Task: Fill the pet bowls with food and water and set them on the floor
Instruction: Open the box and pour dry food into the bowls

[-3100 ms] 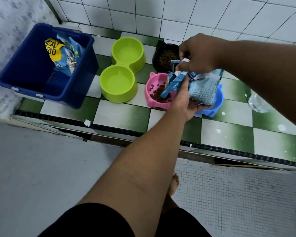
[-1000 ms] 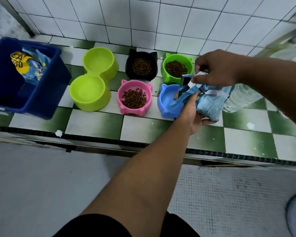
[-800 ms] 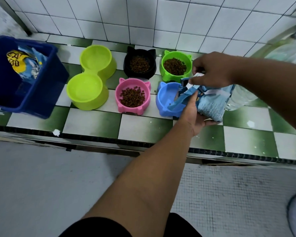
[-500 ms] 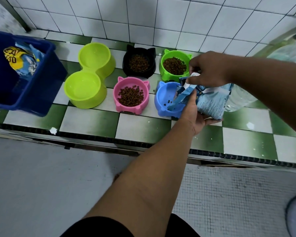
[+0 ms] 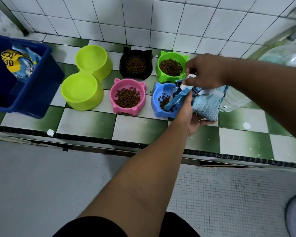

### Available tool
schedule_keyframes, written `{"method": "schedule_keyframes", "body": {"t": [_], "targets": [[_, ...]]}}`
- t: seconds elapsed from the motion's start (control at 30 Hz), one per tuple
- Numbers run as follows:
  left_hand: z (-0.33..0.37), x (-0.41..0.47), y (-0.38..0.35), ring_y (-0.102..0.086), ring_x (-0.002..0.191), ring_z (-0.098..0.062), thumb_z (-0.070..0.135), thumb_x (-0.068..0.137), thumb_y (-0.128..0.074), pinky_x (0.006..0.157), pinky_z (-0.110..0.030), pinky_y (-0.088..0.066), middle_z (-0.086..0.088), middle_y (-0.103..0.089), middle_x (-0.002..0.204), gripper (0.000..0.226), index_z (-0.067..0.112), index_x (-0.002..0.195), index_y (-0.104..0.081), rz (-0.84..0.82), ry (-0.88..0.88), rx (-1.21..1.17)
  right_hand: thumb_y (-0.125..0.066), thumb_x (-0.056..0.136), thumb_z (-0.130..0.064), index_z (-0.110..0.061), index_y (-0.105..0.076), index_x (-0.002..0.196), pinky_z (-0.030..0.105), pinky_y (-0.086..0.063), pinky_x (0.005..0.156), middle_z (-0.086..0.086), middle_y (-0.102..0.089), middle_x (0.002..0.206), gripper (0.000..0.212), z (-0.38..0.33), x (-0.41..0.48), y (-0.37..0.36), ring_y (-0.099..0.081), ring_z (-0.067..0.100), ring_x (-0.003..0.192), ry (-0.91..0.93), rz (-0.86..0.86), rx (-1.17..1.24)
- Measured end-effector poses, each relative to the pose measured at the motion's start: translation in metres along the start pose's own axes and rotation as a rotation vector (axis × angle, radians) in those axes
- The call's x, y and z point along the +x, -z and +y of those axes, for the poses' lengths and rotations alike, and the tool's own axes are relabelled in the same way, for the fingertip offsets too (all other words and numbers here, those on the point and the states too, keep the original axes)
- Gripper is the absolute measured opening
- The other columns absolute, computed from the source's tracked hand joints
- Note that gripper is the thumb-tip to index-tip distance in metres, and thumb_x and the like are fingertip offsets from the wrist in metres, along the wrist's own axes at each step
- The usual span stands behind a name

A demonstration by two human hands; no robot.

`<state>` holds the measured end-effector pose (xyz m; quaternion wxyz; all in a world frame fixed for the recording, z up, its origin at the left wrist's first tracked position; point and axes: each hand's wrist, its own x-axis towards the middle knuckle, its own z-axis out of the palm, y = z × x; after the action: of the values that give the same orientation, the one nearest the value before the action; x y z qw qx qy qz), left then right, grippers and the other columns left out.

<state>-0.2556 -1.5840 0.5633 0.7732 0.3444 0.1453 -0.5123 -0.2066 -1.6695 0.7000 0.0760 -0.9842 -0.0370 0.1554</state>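
Grey floor and a patch of small mosaic tile lie nearest, and from there the left forearm reaches up to a ledge point(image 5: 85, 124) of green and white checks. On the ledge's near half the left hand point(image 5: 190, 117) cups the food bag point(image 5: 207, 103) from beneath, fingers curled round its underside and thumb laid along the folded spout. The bag lies on its side, its long axis running right to left. Its body sits to the right of the hand and its mouth dips over the right rim of the blue bowl point(image 5: 155, 100). That bowl sits just left of both hands and holds a thin scatter of kibble point(image 5: 163, 100).

Just beyond, the right hand point(image 5: 205, 71) pinches the bag's upper edge from above, knuckles up. The left hand is nearer the bowl, so further tipping probably falls to its wrist while the right steadies the mouth.

The pink bowl point(image 5: 113, 93) beside the blue one is filled, as are the black bowl point(image 5: 123, 65) and green bowl point(image 5: 161, 62) behind. The lime double bowl point(image 5: 99, 98) at left shows no food, and a water bottle point(image 5: 234, 100) lies just right of the bag.
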Motion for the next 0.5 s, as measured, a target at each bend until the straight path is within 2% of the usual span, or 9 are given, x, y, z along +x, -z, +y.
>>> {"method": "schedule_keyframes", "body": {"t": [0.07, 0.2, 0.3, 0.4, 0.5], "targets": [[0.0006, -0.0002, 0.0006, -0.065, 0.108, -0.035, 0.073, 0.093, -0.045, 0.094, -0.065, -0.050, -0.020, -0.064, 0.126, 0.077, 0.012, 0.137, -0.058, 0.000, 0.016, 0.020, -0.066, 0.088, -0.042, -0.020, -0.059, 0.089, 0.034, -0.044, 0.070, 0.002, -0.060, 0.079, 0.023, -0.0009, -0.0017, 0.0001, -0.057, 0.028, 0.079, -0.004, 0.005, 0.004], [0.0021, -0.0045, -0.0009, -0.064, 0.114, -0.037, 0.073, 0.093, -0.046, 0.096, -0.066, -0.050, -0.022, -0.063, 0.134, 0.079, 0.011, 0.141, -0.056, 0.004, 0.014, 0.055, -0.067, 0.088, -0.040, -0.017, -0.060, 0.090, 0.033, -0.042, 0.068, 0.006, -0.061, 0.081, 0.024, -0.0022, -0.0059, 0.0017, -0.057, 0.029, 0.079, -0.003, 0.033, 0.010], [0.0036, -0.0063, -0.0016, -0.064, 0.114, -0.037, 0.072, 0.093, -0.046, 0.097, -0.066, -0.049, -0.020, -0.065, 0.127, 0.077, 0.012, 0.140, -0.057, 0.016, 0.002, 0.070, -0.067, 0.088, -0.039, -0.016, -0.060, 0.090, 0.033, -0.041, 0.068, 0.006, -0.061, 0.081, 0.024, -0.0034, -0.0076, 0.0028, -0.057, 0.029, 0.080, -0.001, 0.042, 0.020], [0.0057, -0.0066, -0.0019, -0.062, 0.121, -0.038, 0.073, 0.092, -0.047, 0.098, -0.066, -0.049, -0.021, -0.064, 0.132, 0.078, 0.012, 0.140, -0.057, 0.021, -0.006, 0.084, -0.067, 0.089, -0.037, -0.015, -0.061, 0.090, 0.032, -0.039, 0.067, 0.006, -0.061, 0.080, 0.022, -0.0050, -0.0089, 0.0034, -0.056, 0.029, 0.080, -0.002, 0.055, 0.021], [0.0070, -0.0062, 0.0000, -0.063, 0.118, -0.037, 0.075, 0.090, -0.048, 0.096, -0.066, -0.050, -0.021, -0.063, 0.137, 0.079, 0.014, 0.139, -0.058, 0.029, -0.021, 0.084, -0.067, 0.089, -0.035, -0.015, -0.061, 0.088, 0.032, -0.040, 0.067, 0.005, -0.059, 0.078, 0.021, -0.0064, -0.0098, 0.0031, -0.056, 0.029, 0.079, 0.000, 0.079, 0.048]]}}
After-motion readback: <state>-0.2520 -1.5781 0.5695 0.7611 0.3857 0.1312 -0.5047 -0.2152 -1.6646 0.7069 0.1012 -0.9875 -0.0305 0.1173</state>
